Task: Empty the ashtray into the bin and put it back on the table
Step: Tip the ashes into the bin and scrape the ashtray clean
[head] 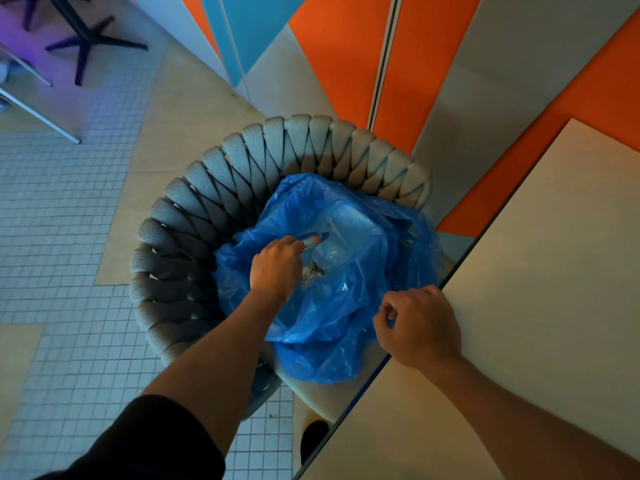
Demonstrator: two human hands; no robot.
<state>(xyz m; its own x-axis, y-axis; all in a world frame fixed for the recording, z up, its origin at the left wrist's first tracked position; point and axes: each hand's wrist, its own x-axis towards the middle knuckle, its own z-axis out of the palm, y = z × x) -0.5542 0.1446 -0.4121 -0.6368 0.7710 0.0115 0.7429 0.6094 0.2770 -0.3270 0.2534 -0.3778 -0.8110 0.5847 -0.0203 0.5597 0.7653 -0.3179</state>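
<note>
A blue plastic bin bag (349, 327) lies open on the seat of a woven grey chair (221, 188). My left hand (275, 265) reaches into the bag's mouth, shut on a small clear ashtray (314, 241) that is tipped on edge; only its rim shows past my fingers. A small heap of grey ash (313, 271) lies inside the bag just below the ashtray. My right hand (419, 323) pinches the bag's near right edge and holds it up beside the table (554, 271).
The beige tabletop fills the right side, its edge running diagonally next to the chair. Orange, blue and grey wall panels (346, 57) stand behind the chair. Tiled floor (69, 237) lies to the left, with a dark table base (86, 39) at the far left.
</note>
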